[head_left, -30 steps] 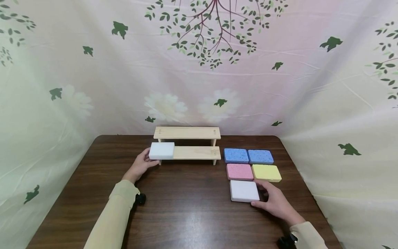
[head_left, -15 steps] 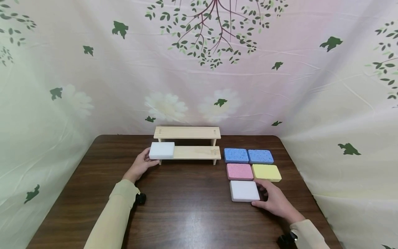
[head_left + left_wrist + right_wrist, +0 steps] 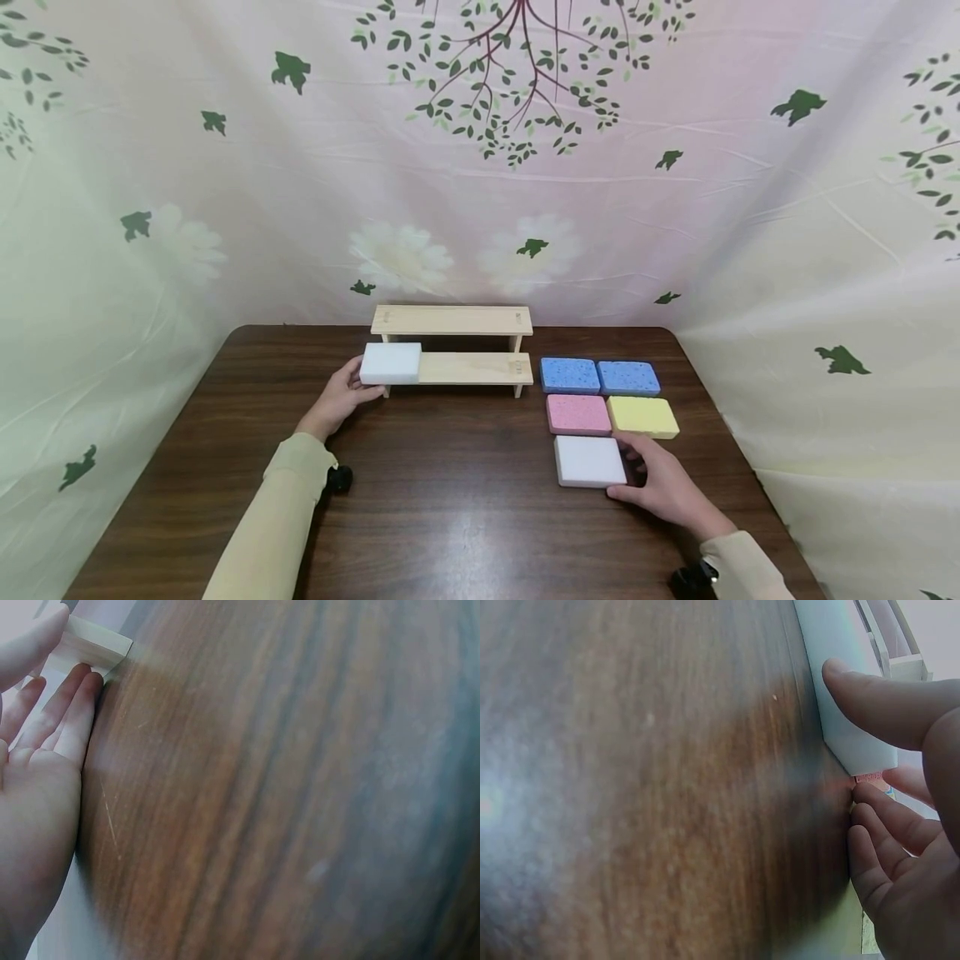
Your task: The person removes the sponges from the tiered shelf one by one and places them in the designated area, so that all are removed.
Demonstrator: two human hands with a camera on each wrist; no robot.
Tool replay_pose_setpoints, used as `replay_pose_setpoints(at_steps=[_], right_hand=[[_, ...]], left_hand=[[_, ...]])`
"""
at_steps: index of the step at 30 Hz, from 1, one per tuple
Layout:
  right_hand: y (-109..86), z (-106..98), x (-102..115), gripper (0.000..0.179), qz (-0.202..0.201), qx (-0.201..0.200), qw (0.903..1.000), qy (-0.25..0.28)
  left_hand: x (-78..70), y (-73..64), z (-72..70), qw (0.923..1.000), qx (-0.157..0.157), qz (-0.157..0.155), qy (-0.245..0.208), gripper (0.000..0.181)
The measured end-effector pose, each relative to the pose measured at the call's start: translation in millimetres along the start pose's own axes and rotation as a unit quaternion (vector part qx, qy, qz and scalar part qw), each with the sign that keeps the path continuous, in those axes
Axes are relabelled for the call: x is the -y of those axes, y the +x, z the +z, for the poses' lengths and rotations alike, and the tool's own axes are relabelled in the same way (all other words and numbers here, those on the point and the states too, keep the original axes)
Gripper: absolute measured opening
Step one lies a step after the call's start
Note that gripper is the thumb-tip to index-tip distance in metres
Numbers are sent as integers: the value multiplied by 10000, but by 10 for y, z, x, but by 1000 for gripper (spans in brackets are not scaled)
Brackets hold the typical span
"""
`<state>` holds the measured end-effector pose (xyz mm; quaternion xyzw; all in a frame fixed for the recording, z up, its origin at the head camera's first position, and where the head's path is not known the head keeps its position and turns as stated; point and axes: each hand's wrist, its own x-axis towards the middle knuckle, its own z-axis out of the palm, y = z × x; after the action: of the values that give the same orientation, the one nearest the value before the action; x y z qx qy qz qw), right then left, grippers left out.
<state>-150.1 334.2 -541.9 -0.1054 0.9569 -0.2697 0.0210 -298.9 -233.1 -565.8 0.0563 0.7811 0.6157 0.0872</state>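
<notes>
A white sponge [image 3: 391, 363] lies on the left part of the lower step of a pale wooden two-step rack [image 3: 476, 367]. My left hand [image 3: 337, 402] holds that sponge at its left end, thumb toward the front. In the left wrist view its fingers [image 3: 71, 720] reach to the rack's wooden end. At the right, my right hand [image 3: 662, 483] grips a second white sponge [image 3: 589, 461] flat on the table, thumb at its front right corner and fingers around the back right corner. The right wrist view shows the thumb [image 3: 877, 705] along this sponge's edge.
Behind the right white sponge lie a pink sponge [image 3: 578, 414] and a yellow sponge [image 3: 642, 417]. Two blue sponges, left [image 3: 570, 375] and right [image 3: 628, 377], form the row beyond. The rack's upper step [image 3: 452, 319] stands near the patterned cloth [image 3: 465, 208] behind the brown table [image 3: 450, 492].
</notes>
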Motion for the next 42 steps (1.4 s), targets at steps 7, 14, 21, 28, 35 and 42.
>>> replay_pose_setpoints(at_steps=[7,14,21,28,35,42], right_hand=[[-17,12,2,89,-37,-71,10000,12],[-16,15,0,91,-25,-99,9999,61],[-20,12,7,90,-20,-120,9999,65],[-25,16,6,91,-60,-184,9998,108],[-31,-17,-4,92,16,-73,9999,127],[-31,-109,69,95,-45,-172,9996,216]], left_hand=[[3,2,-5,9999,47,-41,-97,87],[5,8,-8,10000,24,1,-17,87],[-42,-17,-1,9999,59,32,-96,86],[-1,-3,-5,9999,51,-8,-161,88],[-110,-39,14,9999,92,-119,-75,85],[-124,-50,15,9999,95,-89,-51,83]])
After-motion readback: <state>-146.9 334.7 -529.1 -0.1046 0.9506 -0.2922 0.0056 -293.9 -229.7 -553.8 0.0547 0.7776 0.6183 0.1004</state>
